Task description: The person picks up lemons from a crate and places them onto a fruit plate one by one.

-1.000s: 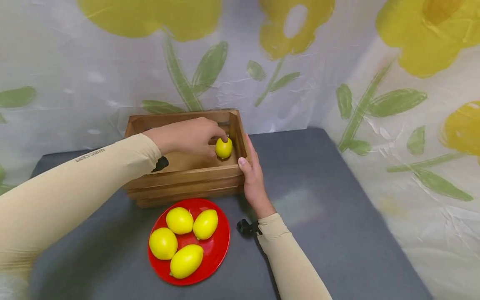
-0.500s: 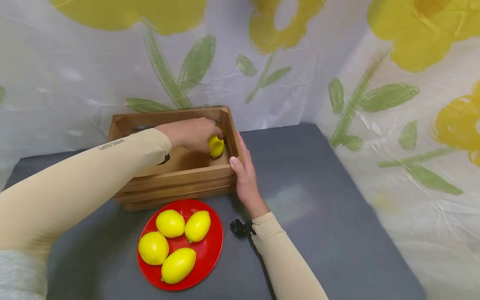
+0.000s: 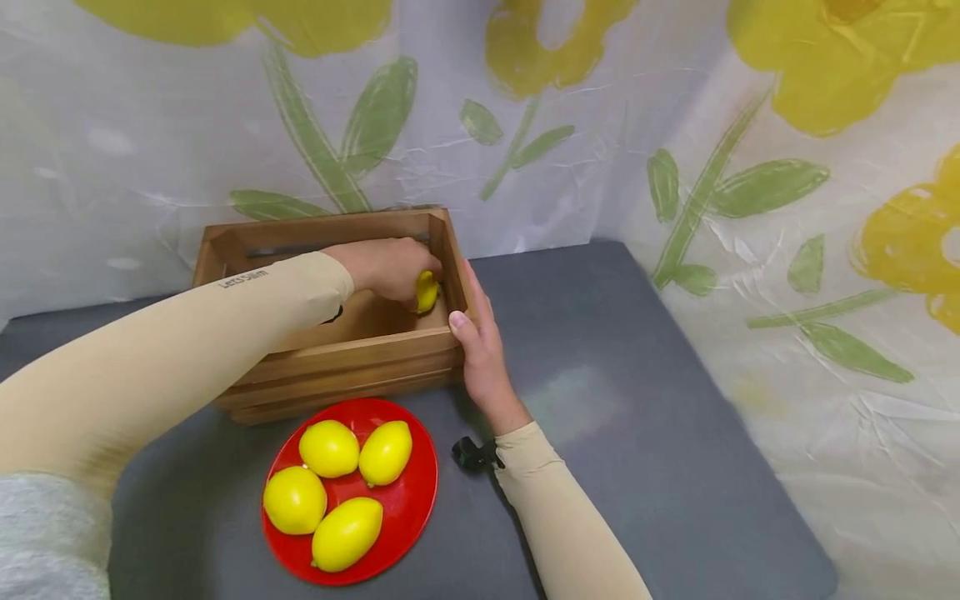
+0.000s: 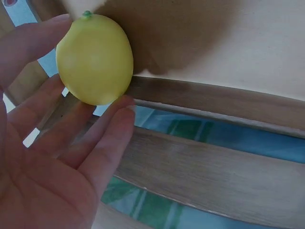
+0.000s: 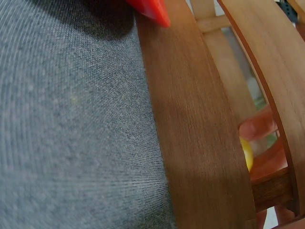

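Inside the slatted wooden crate (image 3: 352, 367), near its right end, my left hand (image 3: 386, 265) grips a yellow lemon (image 3: 427, 292). In the left wrist view, the thumb and fingertips close round that lemon (image 4: 95, 59), which hangs close to the crate's slats. My right hand (image 3: 483, 350) holds the crate's right end, its thumb over the front corner and its fingers along the outer side. Through a gap between slats in the right wrist view, a sliver of the lemon (image 5: 247, 153) shows beside fingers.
In front of the crate stands a red plate (image 3: 408, 508) with several lemons (image 3: 347, 533) on it. Both sit on a dark grey table (image 3: 637, 433). Behind and to the right hangs a pale sheet (image 3: 540, 208) painted with yellow flowers.
My left hand's fingers have closed round the lemon, which is more covered now. The right hand stays on the crate's end. The whole scene has shifted slightly left in the head view.
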Motion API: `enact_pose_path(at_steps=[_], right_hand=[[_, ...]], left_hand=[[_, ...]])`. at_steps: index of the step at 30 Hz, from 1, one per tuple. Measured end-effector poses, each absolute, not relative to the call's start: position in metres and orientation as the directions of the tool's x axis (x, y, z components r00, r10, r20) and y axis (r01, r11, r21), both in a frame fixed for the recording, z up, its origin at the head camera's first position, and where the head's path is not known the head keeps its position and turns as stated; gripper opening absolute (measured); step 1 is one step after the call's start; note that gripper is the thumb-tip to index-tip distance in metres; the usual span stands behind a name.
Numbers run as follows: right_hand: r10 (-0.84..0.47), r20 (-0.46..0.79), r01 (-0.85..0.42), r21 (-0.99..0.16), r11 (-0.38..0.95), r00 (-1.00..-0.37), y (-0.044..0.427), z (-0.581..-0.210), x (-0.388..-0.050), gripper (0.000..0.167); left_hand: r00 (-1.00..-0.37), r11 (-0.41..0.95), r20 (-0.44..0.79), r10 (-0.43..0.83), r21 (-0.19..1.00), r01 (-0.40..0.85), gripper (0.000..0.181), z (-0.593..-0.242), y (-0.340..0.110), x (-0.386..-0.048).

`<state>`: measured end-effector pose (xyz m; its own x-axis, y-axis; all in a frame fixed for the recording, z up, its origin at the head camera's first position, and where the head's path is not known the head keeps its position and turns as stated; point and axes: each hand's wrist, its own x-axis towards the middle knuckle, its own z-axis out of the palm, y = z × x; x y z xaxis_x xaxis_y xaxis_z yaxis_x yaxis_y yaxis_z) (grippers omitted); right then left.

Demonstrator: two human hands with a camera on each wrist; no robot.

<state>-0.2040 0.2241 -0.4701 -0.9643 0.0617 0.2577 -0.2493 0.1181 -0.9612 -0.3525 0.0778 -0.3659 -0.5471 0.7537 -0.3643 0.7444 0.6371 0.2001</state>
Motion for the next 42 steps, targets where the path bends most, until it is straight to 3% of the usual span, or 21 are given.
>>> enact_pose_path(at_steps=[8, 26, 42], right_hand=[[0.054, 0.255, -0.246, -0.960, 0.137, -0.965, 0.218, -0.471, -0.205, 0.070], [0.050, 0.256, -0.247, -0.959, 0.140, -0.965, 0.212, -0.467, -0.202, 0.071], [0.064, 0.268, -0.258, -0.957, 0.131, -0.961, 0.225, -0.472, -0.203, 0.071]], left_hand=[[-0.555, 0.684, -0.449, 0.700, 0.199, 0.702, 0.061, -0.364, 0.074, -0.351], [-0.518, 0.678, -0.511, 0.686, 0.192, 0.710, 0.057, -0.374, 0.062, -0.349], [-0.539, 0.634, -0.362, 0.760, 0.233, 0.738, 0.050, -0.336, 0.057, -0.335]])
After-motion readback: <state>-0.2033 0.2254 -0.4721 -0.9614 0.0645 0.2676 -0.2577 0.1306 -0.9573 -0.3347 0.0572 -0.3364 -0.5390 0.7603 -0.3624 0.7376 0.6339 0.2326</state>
